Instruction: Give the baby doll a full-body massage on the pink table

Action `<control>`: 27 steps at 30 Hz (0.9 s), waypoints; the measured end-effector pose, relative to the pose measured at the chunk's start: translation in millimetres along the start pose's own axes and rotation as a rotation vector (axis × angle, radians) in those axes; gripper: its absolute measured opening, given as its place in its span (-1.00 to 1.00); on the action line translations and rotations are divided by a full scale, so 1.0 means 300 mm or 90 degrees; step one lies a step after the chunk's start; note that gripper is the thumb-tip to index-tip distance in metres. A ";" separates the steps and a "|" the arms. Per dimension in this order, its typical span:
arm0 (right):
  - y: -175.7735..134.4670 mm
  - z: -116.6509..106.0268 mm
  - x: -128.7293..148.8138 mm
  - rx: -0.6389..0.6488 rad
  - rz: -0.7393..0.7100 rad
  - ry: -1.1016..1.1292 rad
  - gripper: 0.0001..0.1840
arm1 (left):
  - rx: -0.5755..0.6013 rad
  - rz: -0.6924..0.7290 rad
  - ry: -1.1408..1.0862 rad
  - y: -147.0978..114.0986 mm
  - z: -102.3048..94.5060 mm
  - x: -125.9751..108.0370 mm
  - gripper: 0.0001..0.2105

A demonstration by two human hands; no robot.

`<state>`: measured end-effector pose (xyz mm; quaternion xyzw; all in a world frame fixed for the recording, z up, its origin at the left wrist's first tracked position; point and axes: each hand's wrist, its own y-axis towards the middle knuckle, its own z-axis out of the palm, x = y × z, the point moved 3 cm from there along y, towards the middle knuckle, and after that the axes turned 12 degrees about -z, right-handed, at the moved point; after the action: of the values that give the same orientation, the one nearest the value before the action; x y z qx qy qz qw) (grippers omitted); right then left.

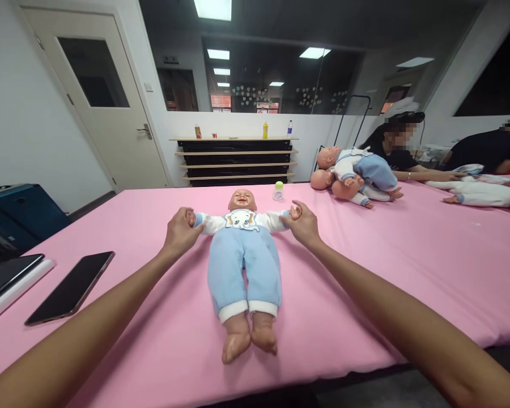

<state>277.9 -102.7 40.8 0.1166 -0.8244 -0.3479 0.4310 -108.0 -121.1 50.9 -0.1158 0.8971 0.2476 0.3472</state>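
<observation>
A baby doll [244, 266] lies on its back on the pink table cover [348, 328], feet toward me. It wears light blue trousers and a white top with an elephant face on the chest. Both doll arms are stretched out sideways. My left hand [182, 232] is closed around the doll's hand and wrist on the left. On the other side my right hand [302, 225] grips the doll's other wrist, the small fingers showing past my thumb. Just beyond the doll's head stands a small bottle [278, 191] with a green cap.
Several more dolls [374, 170] are piled at the far right. A phone [72, 288] and a dark device on a white box [15, 280] lie at the left. Two people [393, 144] are at the table's right end. Behind the table is a shelf [238, 152] with bottles.
</observation>
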 end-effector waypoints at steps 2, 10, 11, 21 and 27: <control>-0.085 -0.020 -0.002 0.027 0.013 0.003 -0.37 | 0.025 -0.018 0.039 -0.075 0.002 0.032 -0.65; -0.254 -0.018 -0.016 0.157 0.046 -0.158 -0.84 | 0.096 0.058 0.280 -0.222 0.061 0.066 -0.86; -0.257 -0.016 -0.012 0.162 0.033 -0.178 -0.84 | 0.096 0.069 0.297 -0.229 0.065 0.061 -0.87; -0.262 -0.022 -0.016 0.168 0.004 -0.194 -0.75 | 0.109 0.066 0.292 -0.223 0.075 0.091 -0.80; -0.107 -0.066 -0.041 0.118 0.011 -0.112 -0.61 | 0.025 0.078 0.204 -0.042 0.002 0.044 -0.68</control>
<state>297.5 -129.5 19.1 0.1176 -0.8886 -0.2756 0.3472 -112.5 -132.0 37.0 -0.0920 0.9510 0.2289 0.1863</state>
